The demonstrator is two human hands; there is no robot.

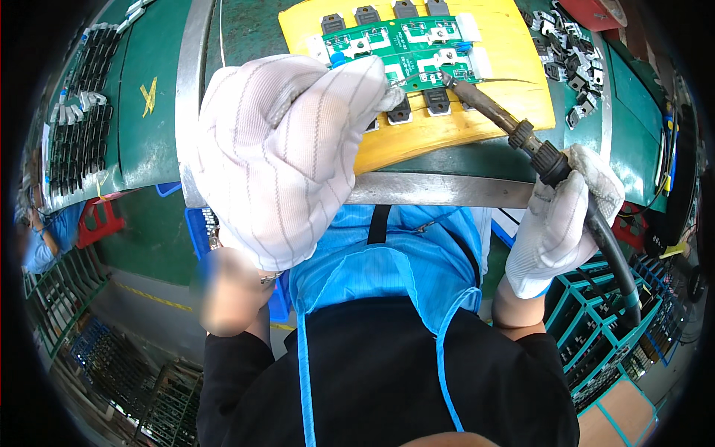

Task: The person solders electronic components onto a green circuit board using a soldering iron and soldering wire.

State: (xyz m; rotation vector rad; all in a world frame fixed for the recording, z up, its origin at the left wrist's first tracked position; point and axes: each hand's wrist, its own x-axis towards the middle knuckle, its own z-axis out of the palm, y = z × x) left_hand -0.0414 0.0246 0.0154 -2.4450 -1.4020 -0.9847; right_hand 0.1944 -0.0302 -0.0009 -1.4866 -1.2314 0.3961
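My left hand [279,153], in a white striped glove, is closed with thumb and fingertips pinched at the left lower part of a green circuit board [408,54]. A thin strand, which looks like solder wire [411,77], runs from those fingertips toward the iron's tip. My right hand [566,216], also gloved, is wrapped round the dark handle of a soldering iron [485,104]. Its tip touches or nearly touches the board's lower right part. The board lies on a yellow fixture [514,112], with several black flat parts [437,101] sticking out along its edges.
Loose black and silver parts [577,71] are heaped right of the fixture. Rows of similar parts [80,141] stand on the green bench at left. A metal edge [439,191] borders the bench before me. The iron's thick cable [618,276] hangs past a teal rack [596,328].
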